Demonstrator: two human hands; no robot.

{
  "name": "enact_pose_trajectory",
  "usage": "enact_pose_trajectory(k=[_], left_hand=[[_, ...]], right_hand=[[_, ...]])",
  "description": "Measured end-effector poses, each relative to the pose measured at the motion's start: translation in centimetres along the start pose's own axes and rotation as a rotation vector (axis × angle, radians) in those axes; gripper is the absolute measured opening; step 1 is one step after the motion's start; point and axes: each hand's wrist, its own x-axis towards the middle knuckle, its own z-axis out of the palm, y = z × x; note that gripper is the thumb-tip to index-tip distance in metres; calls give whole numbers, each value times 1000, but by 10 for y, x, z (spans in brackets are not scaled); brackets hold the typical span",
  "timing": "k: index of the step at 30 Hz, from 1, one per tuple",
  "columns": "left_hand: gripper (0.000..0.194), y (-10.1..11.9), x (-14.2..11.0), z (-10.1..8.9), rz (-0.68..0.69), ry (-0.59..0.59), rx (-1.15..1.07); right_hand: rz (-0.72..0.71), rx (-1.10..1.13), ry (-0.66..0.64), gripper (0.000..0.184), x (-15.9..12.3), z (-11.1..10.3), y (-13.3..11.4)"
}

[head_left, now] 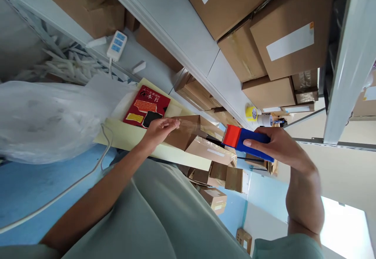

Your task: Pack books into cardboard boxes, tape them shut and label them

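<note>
My right hand [273, 147] is wrapped round a blue tape dispenser [252, 145] with a red front end, held up past the far end of a brown cardboard box [182, 133]. The box lies on a pale yellow tabletop [176, 154], and its flaps [210, 150] stand apart at the end facing the dispenser. Shiny clear tape shows along a flap edge. Over the near end of the box, my left hand [160, 131] has its fingertips pinched together; whatever is between them is too small to make out. Beside that hand lies a red book [147, 106] with Chinese lettering.
A white power strip [116, 46] and its cable sit by the grey shelf [188, 24]. Clear plastic wrap [55, 118] bulges at left. Cartons [288, 35] fill the shelves, with yellow tape [251, 113] nearby. More boxes [213, 198] stand on the blue floor.
</note>
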Motion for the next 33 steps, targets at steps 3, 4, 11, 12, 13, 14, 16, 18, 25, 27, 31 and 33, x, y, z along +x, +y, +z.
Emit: enact_pose_trajectory(k=[3, 4, 11, 12, 13, 14, 16, 18, 25, 27, 31, 33], left_hand=[[70, -13, 1, 11, -36, -1, -65], [70, -16, 2, 14, -34, -8, -87], [61, -39, 11, 28, -1, -33, -3], [58, -42, 11, 29, 10, -27, 44], [55, -46, 10, 31, 21, -18, 91], [52, -48, 8, 33, 35, -4, 135], [47, -52, 5, 37, 68, 28, 213], [44, -52, 1, 40, 111, 57, 286], [32, -57, -1, 44, 371, 115, 497], [34, -64, 2, 42, 390, 144, 531], [48, -73, 5, 36, 348, 183, 484], [40, -71, 2, 36, 397, 149, 394]], right_hand=[[-2, 17, 25, 52, 5, 1, -16], [-9, 24, 31, 53, 6, 2, -22], [-9, 9, 46, 53, 10, 11, -38], [-9, 6, 54, 54, 10, 12, -38], [-8, 3, 63, 55, 11, 14, -38], [-3, -2, 69, 56, 12, 15, -38], [22, -19, 69, 59, 13, 17, -38], [74, -42, 46, 62, 13, 18, -40], [229, -85, -30, 71, 10, 21, -48], [243, -76, -39, 70, 8, 22, -48], [278, -68, -56, 69, 5, 24, -47], [296, -60, -63, 70, 5, 24, -47]])
